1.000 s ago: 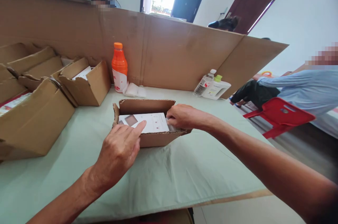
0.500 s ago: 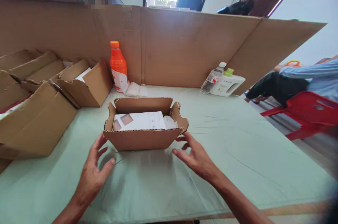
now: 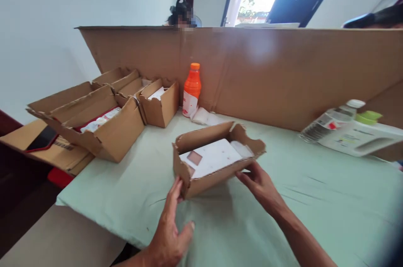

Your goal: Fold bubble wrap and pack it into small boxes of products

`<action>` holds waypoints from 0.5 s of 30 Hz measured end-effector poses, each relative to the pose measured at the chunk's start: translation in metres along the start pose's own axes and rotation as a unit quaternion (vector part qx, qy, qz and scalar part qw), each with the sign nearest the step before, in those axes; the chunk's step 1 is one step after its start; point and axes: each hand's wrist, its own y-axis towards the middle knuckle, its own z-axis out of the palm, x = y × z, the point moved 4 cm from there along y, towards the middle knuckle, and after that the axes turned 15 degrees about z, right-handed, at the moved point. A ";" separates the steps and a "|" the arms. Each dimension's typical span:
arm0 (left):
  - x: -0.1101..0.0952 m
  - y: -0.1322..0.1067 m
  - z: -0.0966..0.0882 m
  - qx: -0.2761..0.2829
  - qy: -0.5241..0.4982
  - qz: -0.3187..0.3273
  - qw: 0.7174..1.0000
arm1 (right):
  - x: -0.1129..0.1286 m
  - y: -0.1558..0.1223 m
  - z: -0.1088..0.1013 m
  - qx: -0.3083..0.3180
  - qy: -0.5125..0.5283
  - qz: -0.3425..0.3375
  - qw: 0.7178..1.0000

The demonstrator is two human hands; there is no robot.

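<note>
In front of me is an open cardboard box [image 3: 201, 185], angled on the table with its right end farther away. Inside it lie a white carton [image 3: 214, 158] with brown squares printed on it and a clear plastic-looking item [image 3: 242, 149] at the right end. My right hand [image 3: 260, 185] grips the box's lower right end, thumb along the front wall and fingers partly hidden behind it. At the left end, the fingertips of my left hand [image 3: 173, 225] touch the outside wall. Its thumb is spread apart and it does not grip the box.
Several filled cardboard boxes [image 3: 126, 132] stand at left, near a phone [image 3: 42, 137] on flat cardboard. An orange bottle [image 3: 192, 86] and a white wrapped item [image 3: 206, 116] are behind. A clear bottle [image 3: 330, 122] leans by a white jug [image 3: 352, 137]. A cardboard partition [image 3: 267, 78] lines the back.
My view has swung left. The box has turned, its right end going away from me. My right hand has closed on that end, and my left fingertips have come against the left wall.
</note>
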 end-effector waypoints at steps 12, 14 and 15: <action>0.044 0.031 -0.134 -0.231 0.148 -0.021 0.961 | 0.066 0.108 0.264 0.119 -0.118 -0.199 0.966; 0.048 0.031 -0.132 -0.230 0.141 -0.025 0.963 | 0.059 0.099 0.272 0.133 -0.151 -0.214 0.956; 0.049 0.029 -0.131 -0.225 0.140 -0.029 0.964 | 0.056 0.094 0.273 0.137 -0.167 -0.220 0.951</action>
